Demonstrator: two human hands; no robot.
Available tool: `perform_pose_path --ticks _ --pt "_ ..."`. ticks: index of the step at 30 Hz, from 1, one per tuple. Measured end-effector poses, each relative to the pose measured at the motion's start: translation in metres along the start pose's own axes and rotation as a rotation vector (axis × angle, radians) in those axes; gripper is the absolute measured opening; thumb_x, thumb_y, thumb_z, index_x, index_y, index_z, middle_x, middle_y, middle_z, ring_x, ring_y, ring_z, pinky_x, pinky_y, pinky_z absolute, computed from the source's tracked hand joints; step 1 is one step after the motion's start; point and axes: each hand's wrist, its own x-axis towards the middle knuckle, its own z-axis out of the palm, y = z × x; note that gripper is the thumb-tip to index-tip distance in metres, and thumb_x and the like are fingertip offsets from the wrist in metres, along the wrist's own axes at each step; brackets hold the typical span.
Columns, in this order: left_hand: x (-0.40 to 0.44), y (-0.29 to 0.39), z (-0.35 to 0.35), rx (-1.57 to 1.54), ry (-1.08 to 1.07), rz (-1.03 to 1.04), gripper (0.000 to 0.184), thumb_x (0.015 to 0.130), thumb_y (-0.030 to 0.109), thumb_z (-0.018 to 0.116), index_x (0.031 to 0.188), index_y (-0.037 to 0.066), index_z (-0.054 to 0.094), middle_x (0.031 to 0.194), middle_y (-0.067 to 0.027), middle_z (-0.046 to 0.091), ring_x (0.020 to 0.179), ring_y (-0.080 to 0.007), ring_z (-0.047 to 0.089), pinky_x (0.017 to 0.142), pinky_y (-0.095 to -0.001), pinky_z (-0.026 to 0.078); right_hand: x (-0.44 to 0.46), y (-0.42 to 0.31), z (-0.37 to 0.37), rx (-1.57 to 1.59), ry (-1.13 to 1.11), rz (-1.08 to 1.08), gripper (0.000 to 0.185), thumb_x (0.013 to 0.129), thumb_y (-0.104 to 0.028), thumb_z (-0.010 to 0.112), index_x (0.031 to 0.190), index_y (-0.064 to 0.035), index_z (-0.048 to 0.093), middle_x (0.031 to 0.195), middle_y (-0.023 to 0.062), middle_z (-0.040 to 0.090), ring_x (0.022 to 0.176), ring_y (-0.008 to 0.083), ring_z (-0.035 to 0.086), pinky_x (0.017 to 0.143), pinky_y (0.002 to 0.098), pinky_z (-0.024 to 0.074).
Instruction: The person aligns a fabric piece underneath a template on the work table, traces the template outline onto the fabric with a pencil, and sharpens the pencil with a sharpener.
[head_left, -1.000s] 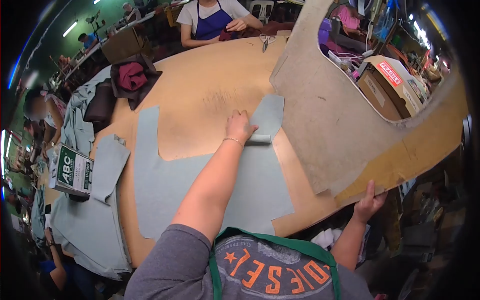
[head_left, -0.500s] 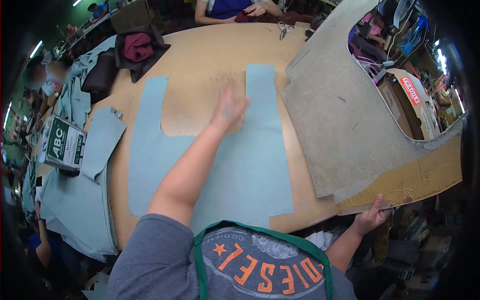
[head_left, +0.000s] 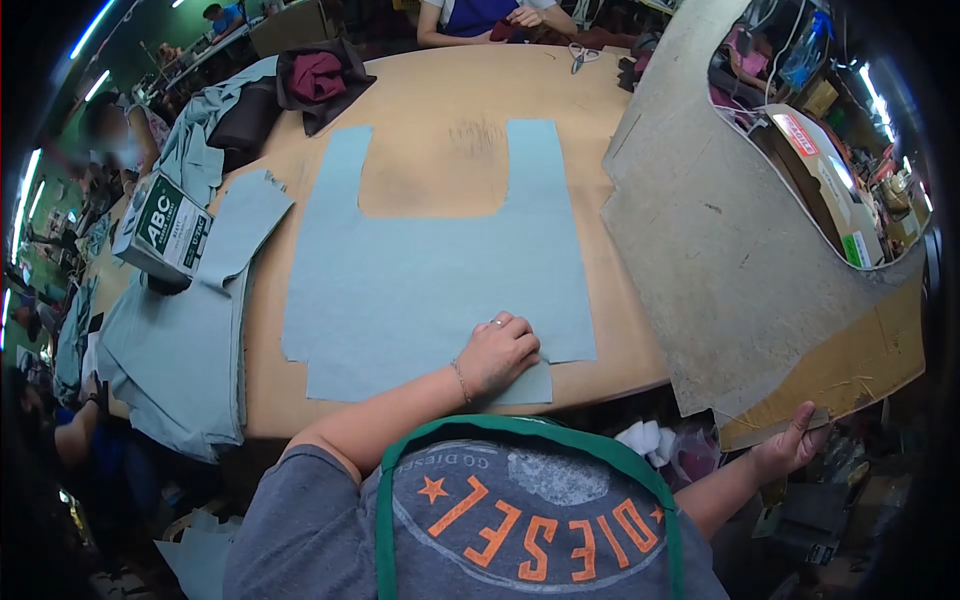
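Observation:
On the table lies a flat light-blue fabric piece (head_left: 430,270) with a U-shaped cut-out on its far side. My left hand (head_left: 497,355) rests at its near right part, beside the corner notch, fingers curled in and pinching the cloth there. The fingertips are partly hidden. At the lower right my right hand (head_left: 792,447) grips the near edge of a large grey cardboard template (head_left: 700,240), thumb on top. This template has a curved opening and a brown cardboard strip along its near edge. It is tilted over the right side of the table, apart from the fabric piece.
Stacked light-blue cloth (head_left: 180,350) lies at the left, with an ABC box (head_left: 165,225) on it. Dark cloth rolls (head_left: 245,120) and maroon cloth (head_left: 315,77) sit at the back left. Scissors (head_left: 583,58) lie at the far edge, near a co-worker's hands (head_left: 525,17).
My left hand has come from the cut-out back to the fabric's near right part, and its fingers have curled. My right hand still holds the template. The view has shifted.

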Motion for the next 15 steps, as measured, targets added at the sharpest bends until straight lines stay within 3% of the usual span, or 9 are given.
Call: perform_pose_path --ticks 5,8,11,14,15 --pt "0.010 0.013 0.007 0.313 -0.130 0.035 0.009 0.073 0.012 0.052 0.080 0.006 0.051 0.083 -0.0059 0.048 0.088 -0.0227 0.048 0.065 -0.0354 0.047 0.004 -0.004 -0.015 -0.002 -0.013 0.073 0.031 0.085 -0.012 0.051 0.112 0.0036 0.048 0.112 0.0103 0.051 0.102 0.0160 0.045 0.090 0.0278 0.0307" --pt "0.020 0.015 0.010 0.363 -0.105 0.073 0.011 0.072 0.010 0.050 0.082 0.004 0.049 0.085 -0.0070 0.047 0.087 -0.0236 0.049 0.065 -0.0347 0.047 0.026 -0.012 -0.015 -0.135 -0.100 0.089 0.032 0.085 -0.015 0.051 0.111 0.0037 0.048 0.112 0.0101 0.051 0.101 0.0151 0.046 0.088 0.0263 0.0315" --pt "0.036 0.018 0.020 0.272 0.010 0.006 0.016 0.072 0.012 0.052 0.087 0.005 0.048 0.089 -0.0073 0.047 0.088 -0.0230 0.049 0.065 -0.0345 0.047 0.048 -0.021 -0.016 -0.022 -0.133 0.171 0.032 0.085 -0.015 0.051 0.111 0.0036 0.049 0.111 0.0093 0.052 0.100 0.0152 0.046 0.087 0.0255 0.0324" --pt "0.033 0.024 0.021 0.109 0.048 0.068 0.022 0.072 0.017 0.055 0.091 0.007 0.049 0.095 -0.0070 0.047 0.095 -0.0227 0.047 0.070 -0.0360 0.046 0.072 -0.022 -0.051 -0.118 -0.196 0.142 0.028 0.085 -0.013 0.051 0.108 0.0042 0.053 0.111 0.0109 0.051 0.098 0.0148 0.046 0.086 0.0253 0.0331" --pt "0.024 0.021 0.017 0.079 -0.028 0.113 0.040 0.073 0.031 0.057 0.105 0.008 0.047 0.113 -0.0094 0.044 0.113 -0.0268 0.038 0.084 -0.0446 0.040 0.082 -0.023 -0.072 -0.218 -0.248 0.103 0.028 0.085 -0.012 0.050 0.109 0.0034 0.053 0.113 0.0119 0.050 0.101 0.0161 0.046 0.087 0.0263 0.0332"
